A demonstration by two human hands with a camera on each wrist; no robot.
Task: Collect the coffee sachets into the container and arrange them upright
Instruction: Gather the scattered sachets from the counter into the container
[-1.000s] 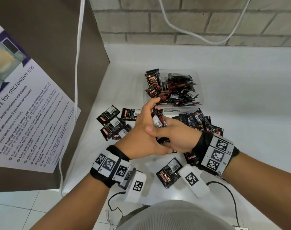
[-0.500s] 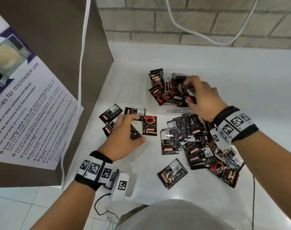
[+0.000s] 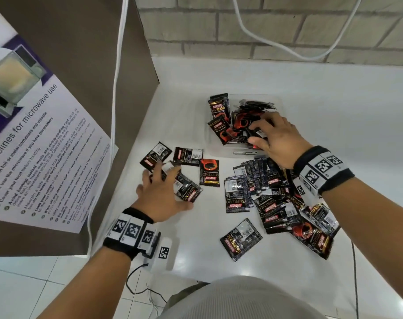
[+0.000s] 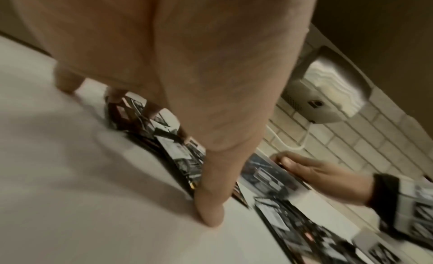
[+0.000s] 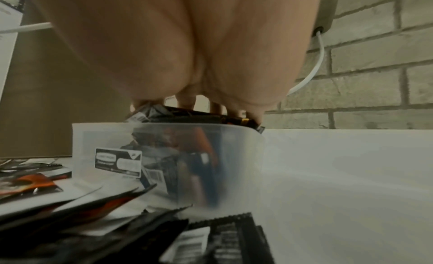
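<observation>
A translucent plastic container (image 3: pixel 279 104) stands at the back of the white counter, its wall close in the right wrist view (image 5: pixel 234 156). Black and red coffee sachets (image 3: pixel 218 109) stand and lean inside it. My right hand (image 3: pixel 256 134) is over the container's front, thumb and fingers pinching a small bundle of sachets (image 3: pixel 260 134) there. My left hand (image 3: pixel 163 178) lies spread over a loose group of sachets (image 3: pixel 187 155) at the left, fingers straight. A big heap of sachets (image 3: pixel 265 187) lies in front of the container, under my right wrist.
One sachet (image 3: pixel 241 239) lies alone near the front edge; another lies red face up (image 3: pixel 209 172) in the middle. A brown panel with a poster (image 3: pixel 34 139) and a white cable (image 3: pixel 115 111) borders the left. The brick wall (image 3: pixel 288 31) is behind.
The hands, joined around a stack a second ago, have parted. The right carried sachets into the container and sank lower. The left moved to the left group and spread its fingers.
</observation>
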